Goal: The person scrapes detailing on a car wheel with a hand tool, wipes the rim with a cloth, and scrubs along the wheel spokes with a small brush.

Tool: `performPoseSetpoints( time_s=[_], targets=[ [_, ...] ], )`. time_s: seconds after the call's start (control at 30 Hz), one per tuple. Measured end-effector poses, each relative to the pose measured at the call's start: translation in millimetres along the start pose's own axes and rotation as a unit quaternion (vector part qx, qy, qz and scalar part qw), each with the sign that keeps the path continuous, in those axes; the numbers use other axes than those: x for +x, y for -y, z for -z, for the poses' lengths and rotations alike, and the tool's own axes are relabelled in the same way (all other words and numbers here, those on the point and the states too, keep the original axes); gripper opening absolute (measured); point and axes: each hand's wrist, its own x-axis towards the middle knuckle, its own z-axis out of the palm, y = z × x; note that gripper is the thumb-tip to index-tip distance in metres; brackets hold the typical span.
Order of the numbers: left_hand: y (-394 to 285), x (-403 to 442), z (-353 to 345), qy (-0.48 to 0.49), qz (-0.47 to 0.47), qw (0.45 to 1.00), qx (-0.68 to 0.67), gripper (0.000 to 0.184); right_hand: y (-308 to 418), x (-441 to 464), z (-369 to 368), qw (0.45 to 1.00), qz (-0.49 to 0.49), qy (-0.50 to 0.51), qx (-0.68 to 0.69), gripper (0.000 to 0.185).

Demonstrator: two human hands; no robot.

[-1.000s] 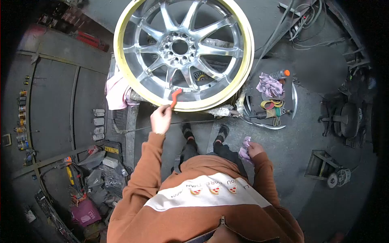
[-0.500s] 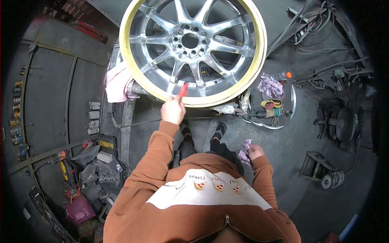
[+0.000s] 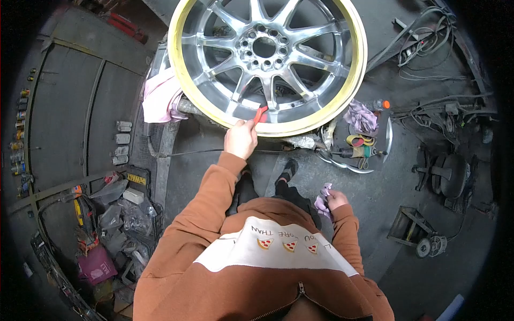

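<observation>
A polished multi-spoke car wheel [image 3: 311, 62], with yellow tape or film along its rim, lies raised in front of me. My left hand [image 3: 240, 140] is closed around a small red tool [image 3: 261, 114] at the near side of the wheel. The tool's tip is by the inner barrel, close to a spoke's end; its exact kind is unclear. Down at my right side, my right hand [image 3: 337, 199] grips a crumpled lilac cloth [image 3: 322, 201], away from the wheel.
A pink cloth [image 3: 163, 97] hangs left of the wheel. On the right, a stool top carries another lilac cloth [image 3: 362, 116], an orange-capped bottle [image 3: 379, 105] and a green air tool [image 3: 360, 152]. A wheeled metal frame [image 3: 405, 227] and cables stand further right; bags and boxes clutter the left.
The view has shifted slightly. My left hand has moved the red tool a little rightward along the wheel's near edge and tilted it. My right hand still holds the cloth in about the same place.
</observation>
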Motion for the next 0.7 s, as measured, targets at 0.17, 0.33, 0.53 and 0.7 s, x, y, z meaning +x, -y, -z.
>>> performPoseSetpoints(
  time_s=[0.17, 0.33, 0.53, 0.7],
  targets=[
    [13, 4, 0, -0.012, 0.064, 0.997, 0.049, 0.010, 10, -2, 6, 0.999, 0.022, -0.019, -0.013, 0.029],
    [14, 6, 2, 0.010, 0.021, 0.999, 0.048, 0.009, 16, 3, 5, 1.000, 0.016, -0.010, 0.009, 0.029],
    [21, 9, 6, 0.035, 0.022, 0.998, 0.050, 0.010, 8, 6, -1, 0.999, 0.042, -0.017, -0.007, 0.030],
    [18, 5, 6, 0.049, -0.037, 0.998, 0.020, 0.011, -5, 8, -9, 0.996, 0.058, -0.067, -0.001, 0.029]
  ],
)
